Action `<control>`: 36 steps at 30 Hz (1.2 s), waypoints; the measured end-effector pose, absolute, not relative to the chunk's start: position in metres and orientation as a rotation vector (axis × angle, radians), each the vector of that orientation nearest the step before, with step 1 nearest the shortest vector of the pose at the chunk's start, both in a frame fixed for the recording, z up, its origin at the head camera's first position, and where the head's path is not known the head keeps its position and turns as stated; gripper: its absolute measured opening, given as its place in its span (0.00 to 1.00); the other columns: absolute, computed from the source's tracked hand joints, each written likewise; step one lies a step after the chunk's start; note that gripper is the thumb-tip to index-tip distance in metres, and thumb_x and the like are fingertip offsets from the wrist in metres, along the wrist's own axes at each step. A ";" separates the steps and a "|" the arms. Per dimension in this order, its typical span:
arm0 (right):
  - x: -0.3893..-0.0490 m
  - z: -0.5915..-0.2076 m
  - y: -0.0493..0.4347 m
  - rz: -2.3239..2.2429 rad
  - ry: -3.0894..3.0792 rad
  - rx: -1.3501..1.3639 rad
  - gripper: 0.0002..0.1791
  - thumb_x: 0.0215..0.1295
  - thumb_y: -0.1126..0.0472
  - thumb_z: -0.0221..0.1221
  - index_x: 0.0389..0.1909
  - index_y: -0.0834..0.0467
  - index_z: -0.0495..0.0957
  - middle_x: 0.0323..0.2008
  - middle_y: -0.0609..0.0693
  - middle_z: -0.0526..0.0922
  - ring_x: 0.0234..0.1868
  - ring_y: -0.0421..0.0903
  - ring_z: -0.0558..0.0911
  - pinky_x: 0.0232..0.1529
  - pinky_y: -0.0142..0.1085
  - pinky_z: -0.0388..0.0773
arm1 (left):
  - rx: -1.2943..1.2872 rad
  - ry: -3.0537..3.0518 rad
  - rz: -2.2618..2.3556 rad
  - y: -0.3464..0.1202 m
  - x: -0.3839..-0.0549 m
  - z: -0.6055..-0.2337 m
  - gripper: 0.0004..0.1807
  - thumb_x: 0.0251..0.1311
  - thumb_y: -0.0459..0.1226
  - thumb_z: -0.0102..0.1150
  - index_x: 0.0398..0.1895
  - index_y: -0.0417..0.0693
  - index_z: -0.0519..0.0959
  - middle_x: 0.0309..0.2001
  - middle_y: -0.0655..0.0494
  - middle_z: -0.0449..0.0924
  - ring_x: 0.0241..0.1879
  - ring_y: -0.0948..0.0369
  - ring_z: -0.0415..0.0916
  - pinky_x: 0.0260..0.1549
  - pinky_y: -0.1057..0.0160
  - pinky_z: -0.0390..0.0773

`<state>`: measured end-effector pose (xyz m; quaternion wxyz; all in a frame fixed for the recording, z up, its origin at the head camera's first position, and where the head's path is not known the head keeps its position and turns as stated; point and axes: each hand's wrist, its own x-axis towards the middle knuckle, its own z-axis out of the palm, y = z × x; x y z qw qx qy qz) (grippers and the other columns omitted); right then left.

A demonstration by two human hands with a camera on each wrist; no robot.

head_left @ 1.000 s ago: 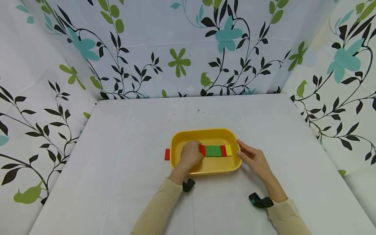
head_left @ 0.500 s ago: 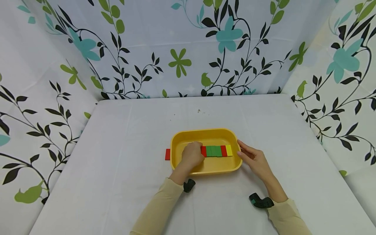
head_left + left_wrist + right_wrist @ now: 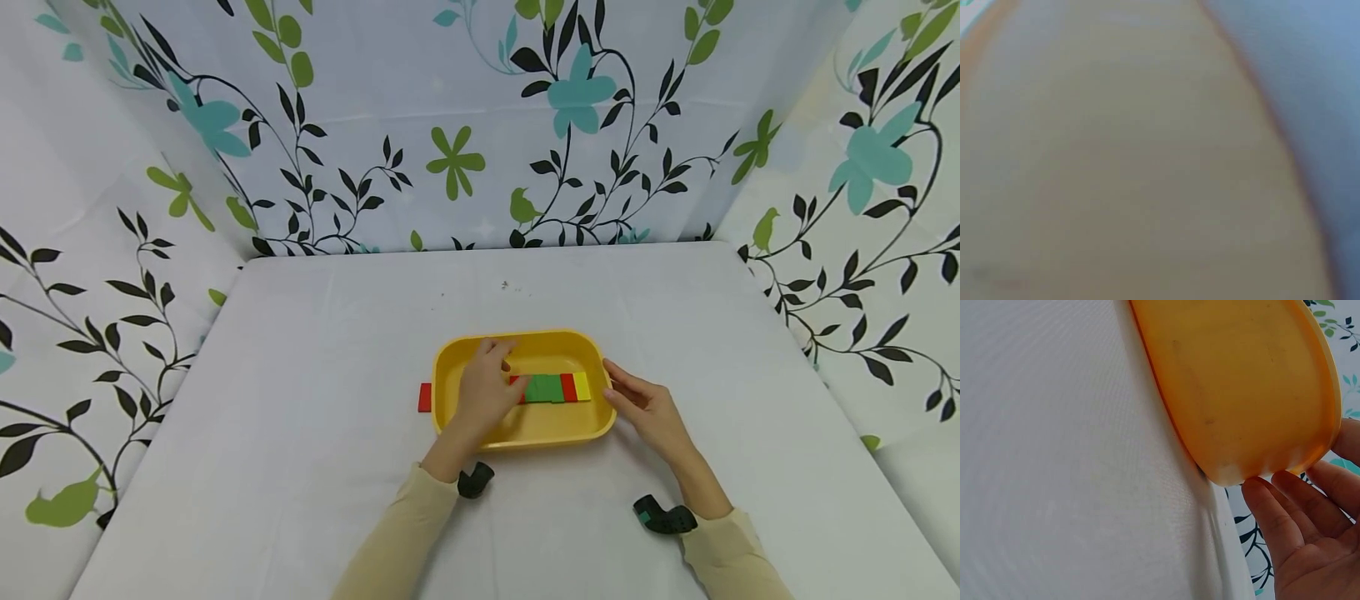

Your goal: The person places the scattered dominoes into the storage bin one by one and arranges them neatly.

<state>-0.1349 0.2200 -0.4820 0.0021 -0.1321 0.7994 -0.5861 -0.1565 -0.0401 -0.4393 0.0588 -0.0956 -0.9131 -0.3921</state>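
In the head view, a shallow yellow tray (image 3: 540, 429) stands on the white table. A row of flat coloured tiles lies in it: a red tile (image 3: 517, 392), green tiles (image 3: 543, 388), another red tile (image 3: 568, 387) and a yellow tile (image 3: 582, 387) at the right end. My left hand (image 3: 483, 387) is over the tray's left part, fingers spread, thumb near the left red tile. It hides whatever lies beneath. My right hand (image 3: 651, 412) holds the tray's right end at the rim; the right wrist view shows fingertips (image 3: 1260, 490) against its wall.
A loose red tile (image 3: 425, 397) lies on the table (image 3: 337, 375) just left of the tray. Leaf-patterned cloth (image 3: 480, 125) hangs behind and on both sides. The left wrist view is mostly blurred skin.
My left hand has loosened from its curled pose over the row, its fingers now spread and shifted slightly up and left. The right hand and the tray have stayed in place.
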 end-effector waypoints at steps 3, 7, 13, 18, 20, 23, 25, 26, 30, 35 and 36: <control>-0.135 -0.482 0.219 -1.839 2.505 -0.410 0.26 0.70 0.62 0.57 0.67 0.64 0.68 0.67 0.63 0.69 0.54 0.22 0.74 0.49 0.20 0.74 | -0.363 -2.573 -1.325 -0.051 -0.151 -0.426 0.31 0.55 0.36 0.69 0.64 0.45 0.74 0.50 0.44 0.73 0.40 0.54 0.75 0.35 0.59 0.80; -0.135 -0.481 0.218 -1.837 2.507 -0.397 0.26 0.70 0.62 0.57 0.67 0.64 0.68 0.67 0.63 0.69 0.54 0.24 0.75 0.49 0.21 0.75 | -0.366 -2.384 -1.395 -0.080 -0.148 -0.407 0.34 0.53 0.34 0.71 0.65 0.44 0.72 0.52 0.42 0.72 0.42 0.49 0.74 0.40 0.52 0.81; -0.136 -0.481 0.219 -1.819 2.527 -0.381 0.26 0.70 0.62 0.57 0.67 0.64 0.68 0.67 0.63 0.70 0.58 0.35 0.78 0.49 0.21 0.75 | -0.213 -2.343 -1.494 -0.140 -0.150 -0.398 0.37 0.53 0.32 0.68 0.69 0.48 0.67 0.57 0.42 0.69 0.48 0.47 0.71 0.49 0.46 0.76; -0.136 -0.481 0.220 -1.826 2.522 -0.409 0.27 0.70 0.62 0.57 0.67 0.64 0.68 0.67 0.63 0.69 0.59 0.32 0.77 0.49 0.20 0.75 | -0.111 -2.533 -1.620 -0.182 -0.153 -0.414 0.39 0.56 0.32 0.67 0.72 0.50 0.63 0.64 0.42 0.64 0.57 0.45 0.66 0.58 0.43 0.70; -0.136 -0.482 0.221 -1.835 2.515 -0.412 0.27 0.70 0.62 0.57 0.67 0.65 0.68 0.67 0.63 0.69 0.57 0.28 0.76 0.50 0.20 0.74 | -0.078 -2.649 -1.645 -0.191 -0.153 -0.422 0.41 0.56 0.34 0.67 0.73 0.51 0.61 0.67 0.42 0.61 0.61 0.44 0.65 0.62 0.43 0.68; -0.137 -0.483 0.222 -1.839 2.510 -0.403 0.27 0.70 0.62 0.57 0.67 0.65 0.68 0.67 0.63 0.69 0.56 0.26 0.75 0.50 0.20 0.74 | -0.049 -2.793 -1.647 -0.199 -0.153 -0.435 0.44 0.55 0.37 0.69 0.74 0.50 0.58 0.70 0.41 0.58 0.64 0.43 0.64 0.64 0.43 0.66; -0.137 -0.483 0.221 -1.836 2.508 -0.392 0.27 0.70 0.62 0.57 0.67 0.64 0.68 0.67 0.63 0.69 0.57 0.28 0.76 0.50 0.20 0.74 | -0.036 -2.846 -1.647 -0.201 -0.152 -0.442 0.46 0.53 0.38 0.71 0.75 0.50 0.58 0.70 0.41 0.59 0.64 0.43 0.64 0.64 0.44 0.67; -0.137 -0.483 0.221 -1.830 2.509 -0.386 0.27 0.70 0.62 0.57 0.67 0.64 0.68 0.67 0.63 0.69 0.57 0.29 0.76 0.50 0.20 0.74 | -0.038 -2.858 -1.651 -0.202 -0.153 -0.445 0.46 0.52 0.37 0.72 0.74 0.49 0.59 0.69 0.41 0.59 0.63 0.44 0.65 0.64 0.44 0.68; -0.136 -0.482 0.220 -1.811 2.522 -0.368 0.27 0.70 0.61 0.57 0.67 0.63 0.68 0.67 0.62 0.69 0.60 0.41 0.77 0.49 0.20 0.75 | -0.054 -2.881 -1.678 -0.201 -0.154 -0.455 0.47 0.49 0.33 0.74 0.73 0.48 0.61 0.67 0.42 0.63 0.60 0.46 0.66 0.61 0.45 0.70; -0.135 -0.483 0.221 -1.802 2.523 -0.369 0.27 0.70 0.61 0.57 0.68 0.63 0.67 0.68 0.61 0.69 0.62 0.54 0.76 0.49 0.20 0.74 | -0.098 -2.920 -1.666 -0.197 -0.157 -0.463 0.46 0.46 0.32 0.75 0.71 0.46 0.64 0.65 0.42 0.66 0.56 0.48 0.67 0.58 0.48 0.71; -0.136 -0.483 0.221 -1.803 2.521 -0.369 0.27 0.70 0.61 0.57 0.68 0.62 0.67 0.68 0.61 0.69 0.62 0.55 0.76 0.50 0.20 0.74 | -0.107 -2.928 -1.654 -0.196 -0.157 -0.464 0.45 0.46 0.32 0.75 0.71 0.46 0.64 0.64 0.42 0.66 0.56 0.48 0.67 0.58 0.49 0.71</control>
